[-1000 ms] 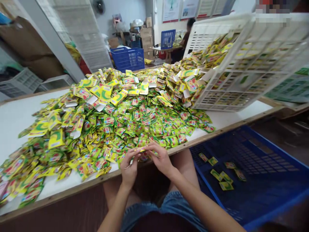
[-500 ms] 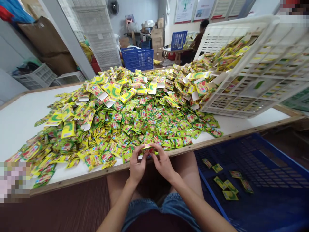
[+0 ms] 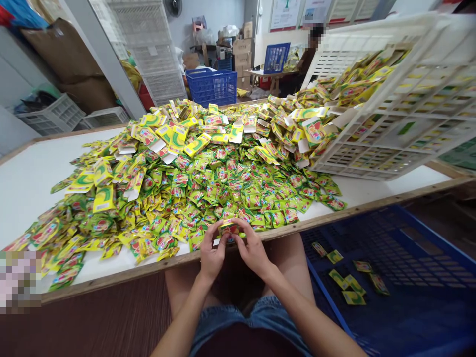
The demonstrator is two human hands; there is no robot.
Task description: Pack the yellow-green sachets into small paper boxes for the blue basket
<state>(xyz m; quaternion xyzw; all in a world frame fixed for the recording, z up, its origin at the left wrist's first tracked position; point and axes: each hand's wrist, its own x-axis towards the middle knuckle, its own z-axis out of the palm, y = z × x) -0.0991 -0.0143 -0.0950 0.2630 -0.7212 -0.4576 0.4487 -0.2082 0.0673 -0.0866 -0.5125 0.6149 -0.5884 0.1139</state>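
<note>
My left hand (image 3: 211, 250) and my right hand (image 3: 253, 248) meet at the near table edge, both with fingers pinched on a small stack of green and yellow sachets (image 3: 228, 229). Just beyond them a big heap of the same sachets (image 3: 208, 173) covers the white table (image 3: 33, 168), mixed with flat yellow cartons (image 3: 104, 197). A tipped white crate (image 3: 394, 104) at the right spills more sachets and cartons onto the heap.
A blue crate (image 3: 416, 277) stands low at my right with several filled cartons (image 3: 349, 285) inside. Beyond the table are stacked white crates (image 3: 148, 49), a blue basket (image 3: 211, 85), cardboard boxes and a seated person (image 3: 308, 54) at a far table.
The view shifted left and slightly down. My hands drew closer together at the table edge and now pinch the sachets between them in a tighter bundle.
</note>
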